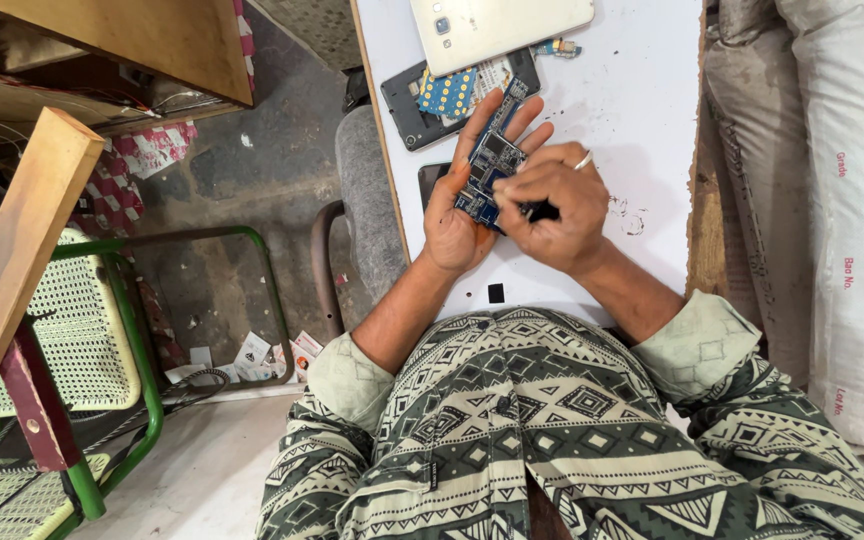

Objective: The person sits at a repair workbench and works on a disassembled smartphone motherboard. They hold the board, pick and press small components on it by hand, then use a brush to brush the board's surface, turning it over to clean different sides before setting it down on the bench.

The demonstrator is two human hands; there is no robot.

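Observation:
My left hand (462, 215) lies palm up over the white table (642, 90) and holds a long blue circuit board (489, 160) across its fingers. My right hand (557, 205), with a ring on one finger, is closed around a small black tool (539, 211) whose tip presses on the board's lower end. A dark phone (432, 178) lies on the table under my left hand, mostly hidden.
At the table's far end lie a white phone back cover (497, 28), a black phone frame (414, 105) with a blue dotted part (447, 93) on it, and a small connector (558, 47). White sacks (832, 200) stand at the right; green chairs (72, 330) at the left.

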